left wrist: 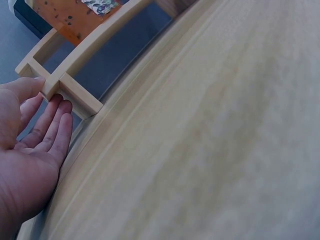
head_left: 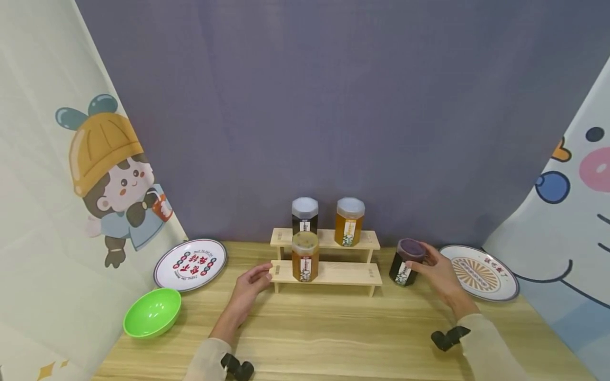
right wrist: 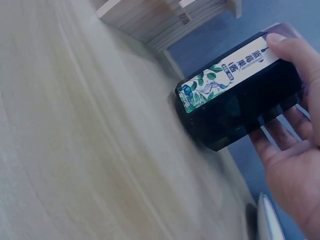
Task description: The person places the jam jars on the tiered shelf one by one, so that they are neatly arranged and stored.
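Note:
My right hand (head_left: 437,272) grips a dark jar of blueberry jam (head_left: 400,270) with a purple-tinted lid, thumb on the near side and fingers round the back. In the right wrist view the jam jar (right wrist: 235,90) shows a white label with blueberries and leaves, its base close over the table. At the left end of a two-tier wooden display rack (head_left: 343,272), my left hand (head_left: 250,288) pinches the corner of the lower step, thumb above and fingers below. An amber jar (head_left: 305,259) stands on that step. The upper step carries another dark jar (head_left: 305,214) and a golden jar (head_left: 349,225).
On the left of the wooden table (head_left: 324,338) lie a white plate with red characters (head_left: 216,254) and a bright green bowl (head_left: 152,313). A second patterned plate (head_left: 507,288) lies just right of my right hand. A grey curtain (head_left: 333,106) hangs behind the rack.

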`<control>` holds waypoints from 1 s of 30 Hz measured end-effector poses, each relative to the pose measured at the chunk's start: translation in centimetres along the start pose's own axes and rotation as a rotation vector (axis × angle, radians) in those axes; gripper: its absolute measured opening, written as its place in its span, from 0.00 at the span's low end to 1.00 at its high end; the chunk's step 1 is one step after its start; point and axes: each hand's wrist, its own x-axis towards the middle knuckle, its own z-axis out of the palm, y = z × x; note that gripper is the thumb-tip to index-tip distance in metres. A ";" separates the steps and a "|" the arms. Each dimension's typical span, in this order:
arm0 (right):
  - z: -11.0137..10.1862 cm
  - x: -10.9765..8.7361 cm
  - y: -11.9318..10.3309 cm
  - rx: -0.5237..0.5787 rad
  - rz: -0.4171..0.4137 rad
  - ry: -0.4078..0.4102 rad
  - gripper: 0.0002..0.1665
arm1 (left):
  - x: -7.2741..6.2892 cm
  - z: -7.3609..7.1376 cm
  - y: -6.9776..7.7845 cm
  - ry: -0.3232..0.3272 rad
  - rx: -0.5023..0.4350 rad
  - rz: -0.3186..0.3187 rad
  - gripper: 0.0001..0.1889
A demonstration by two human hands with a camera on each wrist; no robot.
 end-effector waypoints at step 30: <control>-0.4 -2.9 -7.6 0.104 -0.174 0.001 0.46 | -0.1 0.0 0.1 -0.002 0.011 -0.002 0.22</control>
